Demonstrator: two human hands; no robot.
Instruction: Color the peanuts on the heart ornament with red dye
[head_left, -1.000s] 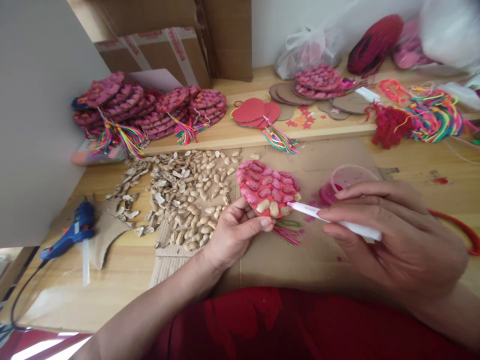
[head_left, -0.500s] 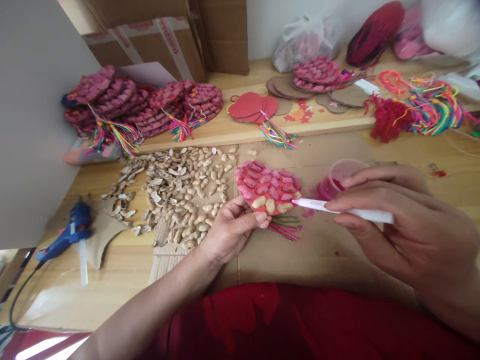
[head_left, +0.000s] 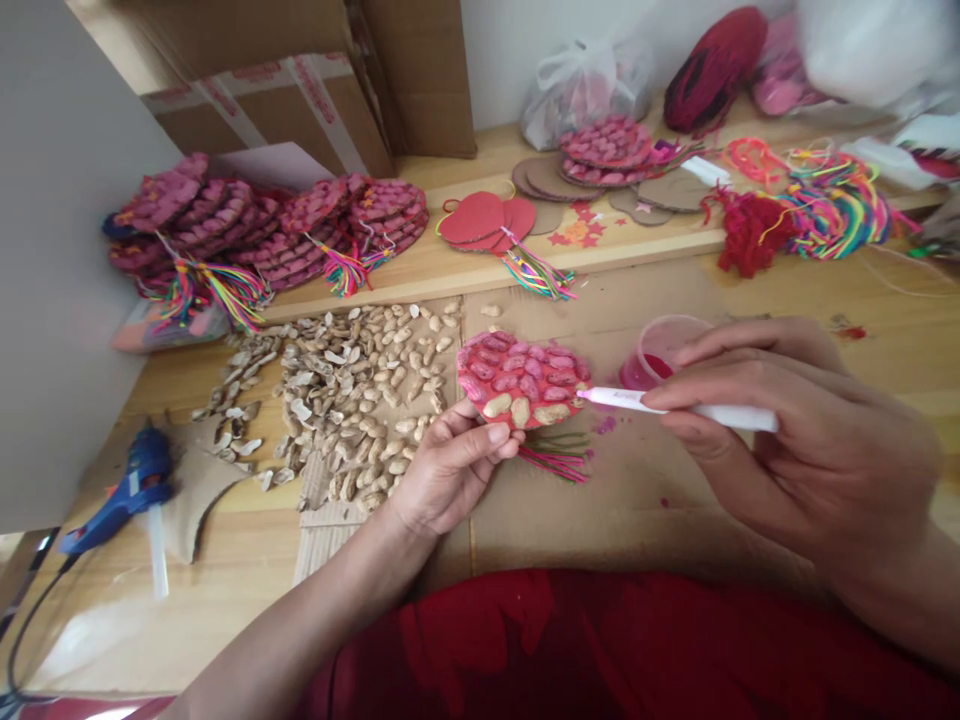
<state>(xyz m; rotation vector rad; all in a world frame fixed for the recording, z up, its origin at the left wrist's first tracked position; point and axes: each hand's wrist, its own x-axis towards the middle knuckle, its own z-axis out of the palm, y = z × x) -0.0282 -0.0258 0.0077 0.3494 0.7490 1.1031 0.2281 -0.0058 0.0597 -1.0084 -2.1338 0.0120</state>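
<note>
My left hand [head_left: 450,470] pinches the near edge of a red heart-shaped card [head_left: 523,380] covered with peanut shells, most painted pink and three near my thumb still bare. A bright tassel [head_left: 555,458] trails from its lower edge. My right hand [head_left: 795,440] is closed on a white brush [head_left: 675,405], whose tip touches the card's right edge. A small cup of pink paint [head_left: 664,350] stands just behind the brush.
Loose peanut shells [head_left: 352,390] lie spread at left on cardboard. A blue glue gun [head_left: 120,495] rests at the near left. Stacks of finished pink pieces [head_left: 262,225] and red hearts [head_left: 487,215] sit on a raised board, coloured threads [head_left: 832,210] at far right.
The brush tip has moved up from the card's lower right to its right edge, with its handle now more level. The view has shifted slightly; my left hand keeps its hold.
</note>
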